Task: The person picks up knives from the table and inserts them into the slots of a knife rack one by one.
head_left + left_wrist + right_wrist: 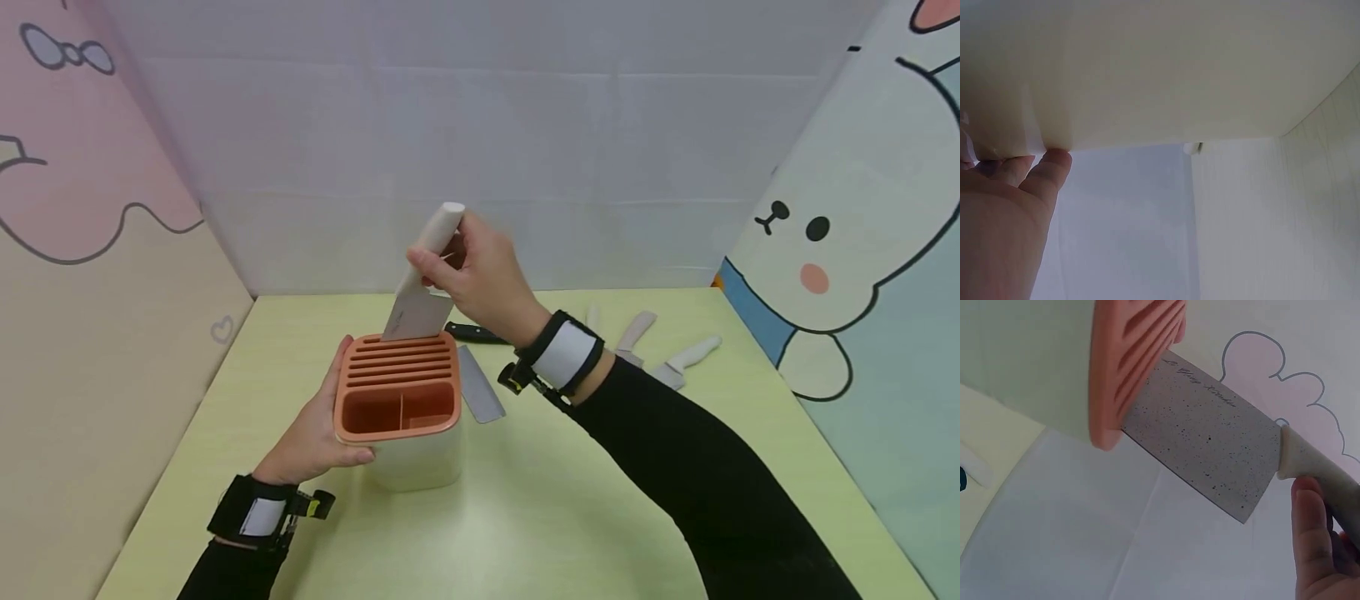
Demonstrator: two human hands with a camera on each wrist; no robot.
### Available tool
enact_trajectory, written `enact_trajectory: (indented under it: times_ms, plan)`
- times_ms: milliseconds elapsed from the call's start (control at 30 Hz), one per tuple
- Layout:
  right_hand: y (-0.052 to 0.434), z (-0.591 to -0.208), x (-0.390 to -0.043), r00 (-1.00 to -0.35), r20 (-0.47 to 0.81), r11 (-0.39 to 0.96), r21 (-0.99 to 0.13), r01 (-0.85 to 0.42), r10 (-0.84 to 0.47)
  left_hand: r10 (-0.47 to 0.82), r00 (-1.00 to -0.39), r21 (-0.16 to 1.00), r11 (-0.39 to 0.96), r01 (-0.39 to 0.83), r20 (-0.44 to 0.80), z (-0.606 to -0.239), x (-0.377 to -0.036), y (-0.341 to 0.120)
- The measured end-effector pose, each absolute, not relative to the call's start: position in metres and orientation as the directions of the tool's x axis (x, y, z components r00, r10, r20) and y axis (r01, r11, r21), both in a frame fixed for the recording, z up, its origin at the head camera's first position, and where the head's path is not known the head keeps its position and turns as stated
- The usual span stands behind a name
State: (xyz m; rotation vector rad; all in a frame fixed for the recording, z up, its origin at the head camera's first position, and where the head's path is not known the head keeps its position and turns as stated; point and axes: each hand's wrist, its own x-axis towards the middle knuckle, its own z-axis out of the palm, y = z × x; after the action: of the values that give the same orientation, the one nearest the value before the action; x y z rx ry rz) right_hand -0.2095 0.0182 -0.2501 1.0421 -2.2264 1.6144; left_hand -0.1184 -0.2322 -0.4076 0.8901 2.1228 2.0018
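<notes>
Left hand (311,433) grips the knife block (416,458) by its left edge, apparently steadying it; right hand (486,271) pinches the cleaver (417,313), seemingly aligning it at the far edge.

Cleaver (417,313) btm. end hidden.

speckled grey blade (1200,434), orange lid (399,385)

On the table (562,517) stands a knife holder (415,462), the left hand (318,425) at its 9 o'clock. A cleaver (417,317) meets the holder's slotted top (401,360) at 12 o'clock, the right hand (483,271) beyond at 1. On the table, a knife handle (474,333) lies near the holder towards 1 o'clock, a blade (482,386) towards 2; farther out, one knife (636,331) and another knife (684,359) lie towards 3.
</notes>
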Motion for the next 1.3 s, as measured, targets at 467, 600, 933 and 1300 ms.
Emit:
enact_trajectory:
  times_ms: [467, 600, 933, 1300]
  plan:
    - [0.000, -0.270, -0.207, -0.768, 0.417, 0.351, -0.712, -0.608, -0.486, 0.466, -0.827, 0.936, -0.005, 0.352, 0.314, -0.405, -0.117, -0.232]
    - [-0.004, -0.275, -0.207, -0.770, 0.389, 0.376, -0.704, -0.603, -0.506, 0.460, -0.831, 0.936, 0.004, 0.353, 0.311, -0.404, -0.117, -0.232]
    - [-0.007, -0.292, -0.205, -0.779, 0.336, 0.410, -0.702, -0.582, -0.530, 0.460, -0.831, 0.937, -0.002, 0.350, 0.312, -0.405, -0.116, -0.231]
    - [0.002, -0.300, -0.205, -0.759, 0.353, 0.371, -0.711, -0.598, -0.547, 0.460, -0.826, 0.927, 0.015, 0.374, 0.326, -0.408, -0.118, -0.232]
